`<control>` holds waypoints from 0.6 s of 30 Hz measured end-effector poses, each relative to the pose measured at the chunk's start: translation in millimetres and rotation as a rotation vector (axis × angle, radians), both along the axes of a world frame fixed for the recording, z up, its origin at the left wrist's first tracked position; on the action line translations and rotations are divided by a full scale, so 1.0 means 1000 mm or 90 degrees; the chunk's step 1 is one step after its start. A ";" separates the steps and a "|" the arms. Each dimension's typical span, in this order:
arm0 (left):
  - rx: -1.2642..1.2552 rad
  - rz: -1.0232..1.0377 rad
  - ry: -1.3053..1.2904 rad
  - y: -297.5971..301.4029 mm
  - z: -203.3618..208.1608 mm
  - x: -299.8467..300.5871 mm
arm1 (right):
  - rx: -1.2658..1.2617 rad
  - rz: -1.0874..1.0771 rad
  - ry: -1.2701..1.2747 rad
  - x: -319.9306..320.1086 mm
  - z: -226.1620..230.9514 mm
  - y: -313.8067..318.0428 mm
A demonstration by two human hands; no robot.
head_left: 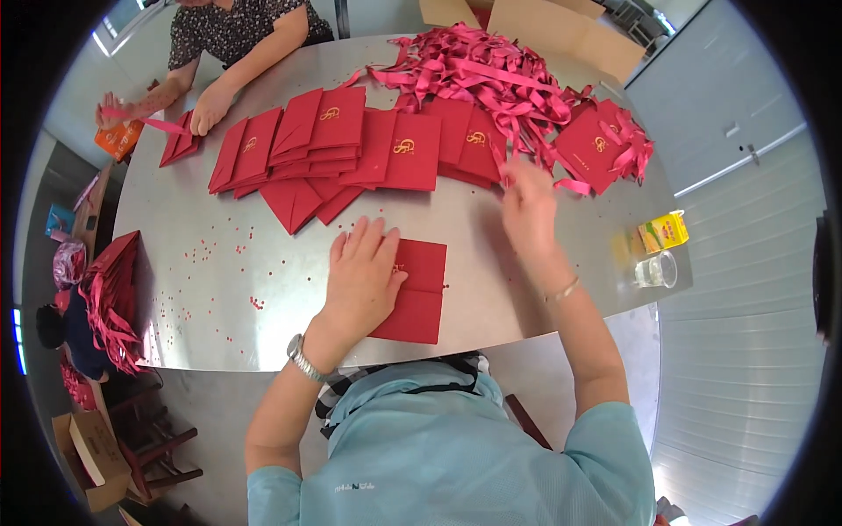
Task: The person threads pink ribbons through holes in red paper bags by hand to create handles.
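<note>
1. Pressing open-fingered with left hand [361,276] on red bag [419,307], at near edge of counter [478,320].
2. Bent-fingered with right hand [531,206] beside ribbons [487,74]; cannot tell if holding any.
3. Could snag if pulled, from tangling.

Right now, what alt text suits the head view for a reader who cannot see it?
A person's left hand rests on a flat red bag on a metal table, while the right hand is at the lower edge of a pink ribbon heap. Stacked red bags lie beyond, near a co-worker.
</note>
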State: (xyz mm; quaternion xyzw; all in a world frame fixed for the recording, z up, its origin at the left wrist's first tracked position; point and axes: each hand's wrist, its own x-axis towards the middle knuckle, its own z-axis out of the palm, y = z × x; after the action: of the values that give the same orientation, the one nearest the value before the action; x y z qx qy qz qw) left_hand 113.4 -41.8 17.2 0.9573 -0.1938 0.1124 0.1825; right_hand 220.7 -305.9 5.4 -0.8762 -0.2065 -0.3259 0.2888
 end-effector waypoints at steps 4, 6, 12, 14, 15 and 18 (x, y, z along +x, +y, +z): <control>0.060 -0.069 0.031 -0.014 -0.007 0.029 | -0.061 -0.135 0.117 0.071 0.002 -0.011; 0.099 -0.069 0.082 -0.010 -0.004 0.025 | -0.179 -0.198 0.191 0.083 0.007 0.003; -0.008 -0.021 0.059 -0.012 -0.009 0.006 | -0.279 -0.219 0.172 0.078 -0.010 -0.002; -0.007 -0.007 0.100 -0.003 -0.006 -0.003 | -0.121 -0.137 0.140 0.051 0.001 0.009; -0.014 -0.002 0.117 0.000 0.000 -0.006 | -0.049 -0.096 0.127 0.036 0.005 0.013; -0.062 0.011 0.137 0.012 0.007 -0.012 | 0.237 0.043 0.255 -0.019 0.011 0.030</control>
State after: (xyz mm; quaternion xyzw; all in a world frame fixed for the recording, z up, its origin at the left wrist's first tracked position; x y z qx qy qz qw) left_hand 101.6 -30.0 23.8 0.9556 -0.1590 0.0201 0.2472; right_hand 202.0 -276.1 16.7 -0.8477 -0.1108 -0.1686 0.4906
